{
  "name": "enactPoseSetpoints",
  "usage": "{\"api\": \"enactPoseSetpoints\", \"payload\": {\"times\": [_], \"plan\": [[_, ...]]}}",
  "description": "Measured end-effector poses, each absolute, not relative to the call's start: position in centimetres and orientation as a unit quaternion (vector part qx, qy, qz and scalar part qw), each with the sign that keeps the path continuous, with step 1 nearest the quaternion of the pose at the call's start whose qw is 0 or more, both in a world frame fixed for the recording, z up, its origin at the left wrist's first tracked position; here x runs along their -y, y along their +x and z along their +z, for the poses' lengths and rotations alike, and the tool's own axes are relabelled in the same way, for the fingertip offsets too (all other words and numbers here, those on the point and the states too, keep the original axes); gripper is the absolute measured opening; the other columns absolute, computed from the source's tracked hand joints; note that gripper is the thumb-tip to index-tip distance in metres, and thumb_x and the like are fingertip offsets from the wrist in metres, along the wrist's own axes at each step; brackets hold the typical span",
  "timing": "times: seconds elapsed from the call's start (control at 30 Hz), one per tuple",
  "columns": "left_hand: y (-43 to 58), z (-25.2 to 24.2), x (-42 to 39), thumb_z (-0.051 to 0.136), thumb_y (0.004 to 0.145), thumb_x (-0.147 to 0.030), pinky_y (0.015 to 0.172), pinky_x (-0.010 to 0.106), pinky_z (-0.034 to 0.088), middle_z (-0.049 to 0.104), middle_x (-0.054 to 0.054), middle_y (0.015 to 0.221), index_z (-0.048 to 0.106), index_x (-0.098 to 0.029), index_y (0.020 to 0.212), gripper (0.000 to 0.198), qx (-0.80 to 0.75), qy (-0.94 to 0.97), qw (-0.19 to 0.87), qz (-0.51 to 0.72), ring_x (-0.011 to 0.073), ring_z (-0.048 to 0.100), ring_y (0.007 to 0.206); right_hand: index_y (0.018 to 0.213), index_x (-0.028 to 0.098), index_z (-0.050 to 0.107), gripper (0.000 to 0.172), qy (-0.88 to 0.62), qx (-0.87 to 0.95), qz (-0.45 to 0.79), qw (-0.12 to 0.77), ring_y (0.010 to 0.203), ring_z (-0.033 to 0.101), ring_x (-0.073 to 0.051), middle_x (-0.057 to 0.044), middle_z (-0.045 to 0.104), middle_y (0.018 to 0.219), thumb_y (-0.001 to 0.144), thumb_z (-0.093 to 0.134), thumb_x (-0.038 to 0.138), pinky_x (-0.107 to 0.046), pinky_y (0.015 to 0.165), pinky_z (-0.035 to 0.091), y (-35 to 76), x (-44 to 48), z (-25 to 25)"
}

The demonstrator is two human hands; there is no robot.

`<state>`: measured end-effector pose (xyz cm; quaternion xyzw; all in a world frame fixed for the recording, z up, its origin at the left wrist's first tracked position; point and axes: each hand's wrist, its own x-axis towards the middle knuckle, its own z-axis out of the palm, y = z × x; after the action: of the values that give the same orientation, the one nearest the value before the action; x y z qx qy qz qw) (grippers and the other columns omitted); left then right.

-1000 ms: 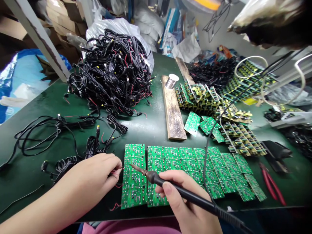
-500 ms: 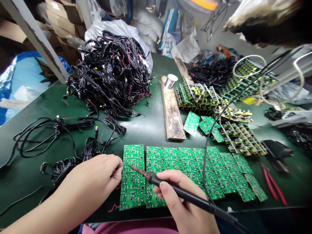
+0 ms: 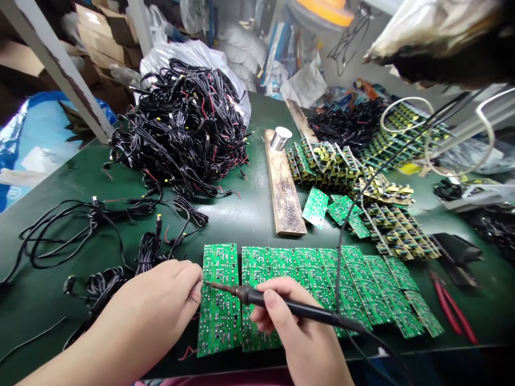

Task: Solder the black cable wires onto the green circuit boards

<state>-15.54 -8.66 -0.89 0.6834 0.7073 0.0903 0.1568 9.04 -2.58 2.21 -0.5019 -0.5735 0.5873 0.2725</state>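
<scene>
My right hand (image 3: 301,332) grips a black soldering iron (image 3: 322,314) like a pen. The iron's brown tip points left and lies over the left edge of a green circuit board panel (image 3: 219,321). Close by that edge, my left hand (image 3: 164,303) is closed, its fingertips pinching the thin wire end of a black cable; the fingers mostly hide the wire. Red wire ends (image 3: 188,352) stick out below this hand. More green circuit boards (image 3: 281,262) lie in a row to the right, partly under my right hand.
Coiled black cables (image 3: 148,249) lie at the left, below a large cable heap (image 3: 181,128). A solder spool (image 3: 280,138) stands on a scorched wooden plank (image 3: 285,198). Stacked boards (image 3: 398,230) and red-handled pliers (image 3: 453,311) are at the right. The iron's cord (image 3: 340,257) crosses the boards.
The soldering iron's tip has moved slightly left and down, closer to my left fingertips, and the iron lies flatter. My left hand stays almost in place. The view has shifted a little.
</scene>
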Motion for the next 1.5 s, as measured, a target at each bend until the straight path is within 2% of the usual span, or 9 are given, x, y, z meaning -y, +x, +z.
{"api": "enactPoseSetpoints", "payload": {"times": [0.33,0.57,0.67,0.73,0.93,1.13,1.27,1.37,1.5], "plan": [[-15.7,-0.8,8.4,0.034,0.11,-0.033,0.075,0.044,0.048,0.072,0.006,0.084,0.069,-0.026,0.086,0.043,-0.697,0.689,0.167,0.108,0.0275,0.071,0.079,0.101,0.026,0.08,0.033,-0.499,0.581,0.58,0.277,0.076,0.075,-0.017,-0.001,0.081,0.084,0.113,0.067,0.053,-0.028,0.072,0.061,9.1,2.5,2.5],[-15.7,-1.0,8.4,0.033,0.11,-0.035,0.077,0.045,0.049,0.072,0.006,0.086,0.067,-0.026,0.086,0.043,-0.707,0.679,0.173,0.091,0.0281,0.071,0.08,0.107,0.027,0.08,0.022,-0.426,0.689,0.526,0.259,0.077,0.08,-0.017,-0.001,0.083,0.087,0.114,0.064,0.04,-0.028,0.072,0.066,9.7,1.8,2.4],[-15.6,-0.8,8.4,0.034,0.108,-0.031,0.076,0.045,0.049,0.072,0.007,0.086,0.067,-0.025,0.086,0.039,-0.702,0.687,0.169,0.082,0.0282,0.072,0.08,0.112,0.028,0.081,0.01,-0.365,0.769,0.444,0.279,0.085,0.084,-0.018,0.0,0.087,0.097,0.108,0.072,0.029,-0.03,0.083,0.068,9.8,1.8,2.6],[-15.6,-0.6,8.3,0.035,0.107,-0.03,0.076,0.045,0.049,0.073,0.007,0.086,0.067,-0.025,0.087,0.038,-0.699,0.691,0.167,0.079,0.0285,0.072,0.081,0.114,0.029,0.081,0.011,-0.338,0.798,0.398,0.301,0.09,0.086,-0.019,0.0,0.089,0.101,0.106,0.075,0.025,-0.03,0.088,0.068,9.7,1.9,2.8],[-15.8,-0.6,8.2,0.033,0.109,-0.032,0.077,0.046,0.051,0.074,0.007,0.088,0.069,-0.026,0.089,0.042,-0.692,0.7,0.157,0.082,0.0291,0.073,0.082,0.115,0.031,0.083,0.012,-0.385,0.772,0.394,0.315,0.089,0.087,-0.021,-0.002,0.089,0.102,0.108,0.074,0.031,-0.036,0.094,0.072,10.3,2.4,2.9],[-15.8,-0.8,8.0,0.032,0.11,-0.035,0.081,0.05,0.054,0.075,0.008,0.092,0.071,-0.025,0.092,0.044,-0.7,0.688,0.18,0.064,0.031,0.075,0.087,0.114,0.033,0.083,0.012,-0.411,0.75,0.393,0.339,0.081,0.086,-0.021,0.0,0.087,0.094,0.11,0.072,0.032,-0.035,0.083,0.073,10.9,2.7,2.9],[-15.9,-0.7,8.2,0.033,0.111,-0.034,0.081,0.048,0.055,0.075,0.008,0.091,0.071,-0.025,0.092,0.043,-0.699,0.691,0.177,0.058,0.0293,0.074,0.086,0.114,0.032,0.083,0.012,-0.412,0.741,0.403,0.344,0.081,0.087,-0.02,0.0,0.087,0.095,0.108,0.073,0.03,-0.034,0.085,0.074,10.9,2.5,2.8],[-16.8,-0.2,8.5,0.036,0.111,-0.032,0.083,0.047,0.056,0.077,0.008,0.098,0.075,-0.025,0.094,0.043,-0.67,0.722,0.147,0.09,0.0284,0.073,0.089,0.111,0.031,0.084,0.013,-0.402,0.744,0.416,0.336,0.077,0.085,-0.02,-0.001,0.087,0.092,0.109,0.071,0.031,-0.031,0.074,0.072,11.2,2.2,2.8],[-18.6,0.3,8.3,0.038,0.111,-0.035,0.096,0.055,0.059,0.081,0.012,0.11,0.079,-0.027,0.092,0.046,-0.647,0.749,0.082,0.115,0.0358,0.075,0.105,0.114,0.031,0.083,0.013,-0.412,0.732,0.422,0.341,0.079,0.086,-0.02,-0.001,0.086,0.094,0.11,0.071,0.033,-0.029,0.071,0.071,11.4,2.1,2.5]]}}
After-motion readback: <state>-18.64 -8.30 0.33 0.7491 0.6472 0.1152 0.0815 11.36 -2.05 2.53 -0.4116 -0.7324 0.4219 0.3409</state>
